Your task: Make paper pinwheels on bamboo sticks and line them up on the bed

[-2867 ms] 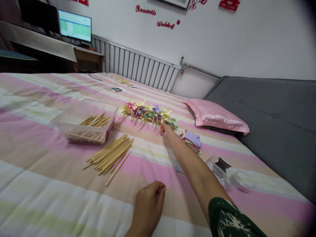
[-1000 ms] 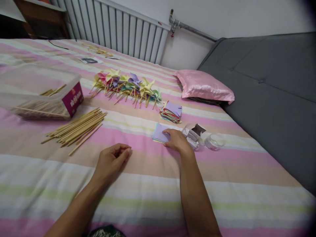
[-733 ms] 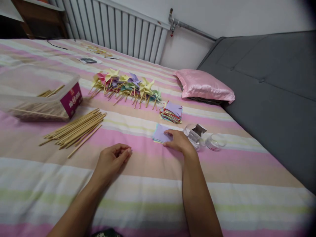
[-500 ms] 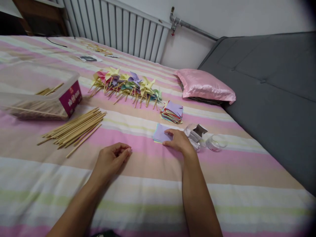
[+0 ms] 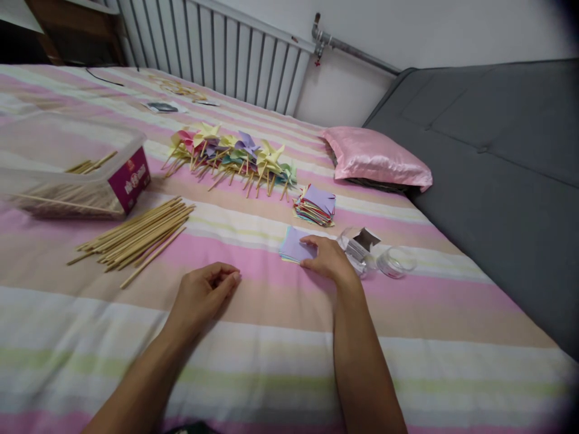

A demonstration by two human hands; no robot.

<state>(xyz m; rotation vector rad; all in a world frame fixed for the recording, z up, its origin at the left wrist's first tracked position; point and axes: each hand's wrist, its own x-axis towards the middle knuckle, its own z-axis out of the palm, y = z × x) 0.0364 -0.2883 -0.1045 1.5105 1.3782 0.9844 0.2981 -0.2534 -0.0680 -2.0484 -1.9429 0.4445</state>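
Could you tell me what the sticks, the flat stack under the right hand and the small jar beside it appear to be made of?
Loose sticks: probably bamboo or wood, pale tan, matte, straight and thin. Flat stack under the right hand: coloured paper, matte, with thin layered edges and a lilac top sheet. Small jar: clear plastic or glass; see-through with glints, which one I cannot tell.

Bed (image 5: 452, 313) with sheet striped pink, beige, white and pale green fills most of view. Grey padded headboard (image 5: 497, 150) along right side, pink satin pillow (image 5: 375, 161) lying against it. White ribbed radiator (image 5: 217, 51) on far wall, metal pipe (image 5: 348, 48) running right from it. White wall (image 5: 429, 27) above. Wooden furniture (image 5: 76, 30) at top left. Soft, even light.
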